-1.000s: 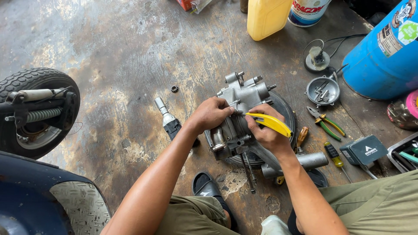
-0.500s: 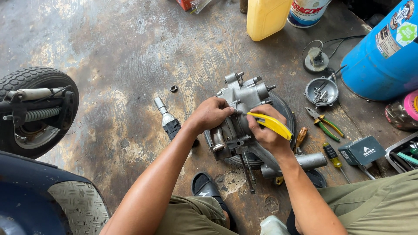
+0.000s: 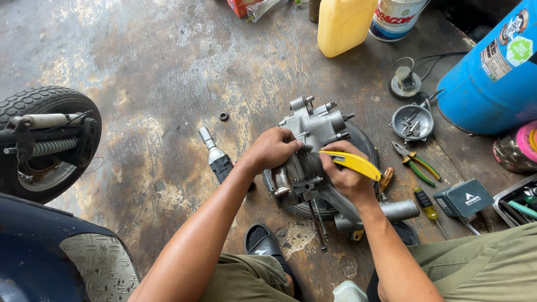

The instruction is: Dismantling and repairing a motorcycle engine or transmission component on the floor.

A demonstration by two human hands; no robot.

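Observation:
A grey metal engine case [image 3: 313, 134] lies on the stained concrete floor in front of me. My left hand [image 3: 272, 149] grips its left side and steadies it. A tool with a yellow handle [image 3: 353, 163] is held in my right hand [image 3: 345, 179], its tip pressed against the middle of the case. The tool's working end is hidden between hand and metal. A dark rubber ring or tyre [image 3: 363, 140] sits under the case.
Left stands a scooter wheel with spring [image 3: 47, 140]. An impact driver [image 3: 215, 156] lies by my left arm. Right of the case are pliers [image 3: 417, 162], a screwdriver [image 3: 428, 208], a metal bowl of parts [image 3: 413, 121], a blue drum [image 3: 492, 78]; a yellow jug [image 3: 344, 25] behind.
Both hands stay on the engine case. The yellow-handled tool has shifted only slightly against the case; nothing else moved.

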